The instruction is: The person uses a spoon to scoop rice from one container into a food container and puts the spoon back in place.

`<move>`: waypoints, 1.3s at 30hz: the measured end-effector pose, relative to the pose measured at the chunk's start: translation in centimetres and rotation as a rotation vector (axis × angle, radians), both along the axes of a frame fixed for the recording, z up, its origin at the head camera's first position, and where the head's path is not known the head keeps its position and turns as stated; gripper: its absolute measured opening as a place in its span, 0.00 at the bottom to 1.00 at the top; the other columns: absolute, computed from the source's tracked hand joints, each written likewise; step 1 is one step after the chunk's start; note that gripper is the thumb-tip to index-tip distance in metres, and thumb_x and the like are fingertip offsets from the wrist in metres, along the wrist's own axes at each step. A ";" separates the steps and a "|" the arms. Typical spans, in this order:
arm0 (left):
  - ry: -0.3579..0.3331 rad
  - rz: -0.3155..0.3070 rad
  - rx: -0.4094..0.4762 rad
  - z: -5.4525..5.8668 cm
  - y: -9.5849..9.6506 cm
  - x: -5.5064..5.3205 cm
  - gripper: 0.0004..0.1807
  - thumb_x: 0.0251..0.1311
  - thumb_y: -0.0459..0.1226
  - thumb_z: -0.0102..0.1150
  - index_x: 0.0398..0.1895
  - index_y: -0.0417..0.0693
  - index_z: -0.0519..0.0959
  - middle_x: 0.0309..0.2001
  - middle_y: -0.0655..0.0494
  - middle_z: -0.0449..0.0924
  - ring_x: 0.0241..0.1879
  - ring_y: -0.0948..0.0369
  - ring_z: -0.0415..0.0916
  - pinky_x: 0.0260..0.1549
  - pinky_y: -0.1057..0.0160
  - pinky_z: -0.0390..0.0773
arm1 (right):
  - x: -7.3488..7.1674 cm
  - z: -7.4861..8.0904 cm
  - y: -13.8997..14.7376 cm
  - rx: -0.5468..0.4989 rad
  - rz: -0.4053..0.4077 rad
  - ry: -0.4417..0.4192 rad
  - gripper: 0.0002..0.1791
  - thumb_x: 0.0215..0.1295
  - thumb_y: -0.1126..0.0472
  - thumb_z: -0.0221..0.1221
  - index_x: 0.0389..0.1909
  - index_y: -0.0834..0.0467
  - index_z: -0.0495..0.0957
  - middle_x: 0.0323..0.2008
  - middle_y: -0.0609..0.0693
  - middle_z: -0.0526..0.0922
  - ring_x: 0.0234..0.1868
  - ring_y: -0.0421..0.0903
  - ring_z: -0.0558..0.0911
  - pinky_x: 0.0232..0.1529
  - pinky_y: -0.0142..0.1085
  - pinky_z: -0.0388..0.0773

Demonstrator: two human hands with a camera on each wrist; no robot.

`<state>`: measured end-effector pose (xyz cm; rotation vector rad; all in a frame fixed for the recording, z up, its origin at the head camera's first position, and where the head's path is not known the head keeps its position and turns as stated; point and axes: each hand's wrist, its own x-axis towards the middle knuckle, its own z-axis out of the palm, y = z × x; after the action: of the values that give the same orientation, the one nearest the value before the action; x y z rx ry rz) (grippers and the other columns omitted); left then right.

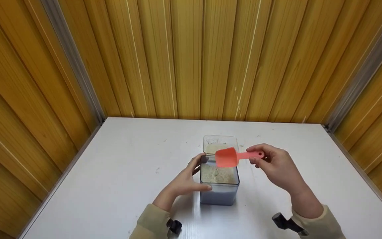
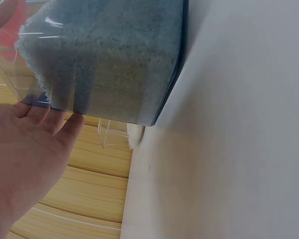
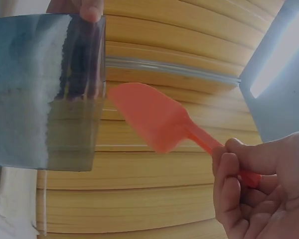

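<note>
A coral-red scoop (image 1: pixel 226 157) is pinched by its handle between the thumb and fingers of my right hand (image 1: pixel 277 166). Its blade hangs over a bluish see-through container (image 1: pixel 219 196), part filled with a pale, speckled, grainy material (image 1: pixel 218 174). At the container's left side, my left hand (image 1: pixel 182 181) holds it, thumb along the front wall and fingers toward the back corner. From the left wrist, those fingertips (image 2: pixel 77 119) touch the see-through wall. In the right wrist view the scoop's blade (image 3: pixel 152 117) appears beside the container's rim.
Directly behind the bluish container stands a clear box (image 1: pixel 220 138) with pale material low inside. Both are on a white table (image 1: pixel 138 159) with a few small specks. Wood-look panels (image 1: pixel 184 59) enclose the back and sides, with metal strips (image 1: pixel 75 59) at the corners.
</note>
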<state>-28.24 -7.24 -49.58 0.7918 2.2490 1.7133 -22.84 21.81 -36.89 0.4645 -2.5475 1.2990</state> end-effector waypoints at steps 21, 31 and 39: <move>-0.001 0.009 0.012 0.2 0.1 0.1 0.59 0.50 0.39 0.79 0.82 0.60 0.50 0.80 0.51 0.55 0.82 0.51 0.51 0.82 0.50 0.56 | 2.2 2.6 -7.1 0.694 0.033 0.173 0.14 0.49 0.83 0.64 0.34 0.66 0.81 0.28 0.55 0.84 0.26 0.47 0.79 0.27 0.38 0.83; -0.008 0.012 0.011 0.3 0.1 0.1 0.60 0.49 0.39 0.80 0.82 0.59 0.50 0.80 0.52 0.55 0.82 0.53 0.51 0.82 0.52 0.56 | 0.4 1.8 -6.4 0.612 0.047 -0.052 0.10 0.56 0.79 0.63 0.36 0.65 0.85 0.32 0.55 0.87 0.32 0.48 0.83 0.32 0.40 0.85; -0.007 0.010 0.008 0.3 0.1 0.0 0.60 0.50 0.39 0.79 0.82 0.57 0.50 0.80 0.50 0.55 0.82 0.52 0.51 0.82 0.50 0.56 | -1.5 -0.3 -3.5 0.321 0.076 -0.217 0.05 0.64 0.71 0.63 0.39 0.64 0.85 0.27 0.49 0.82 0.25 0.42 0.74 0.23 0.28 0.69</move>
<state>-28.22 -7.18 -49.31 0.7757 2.2468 1.7282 -24.39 18.28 -37.16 0.5094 -2.9663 1.0124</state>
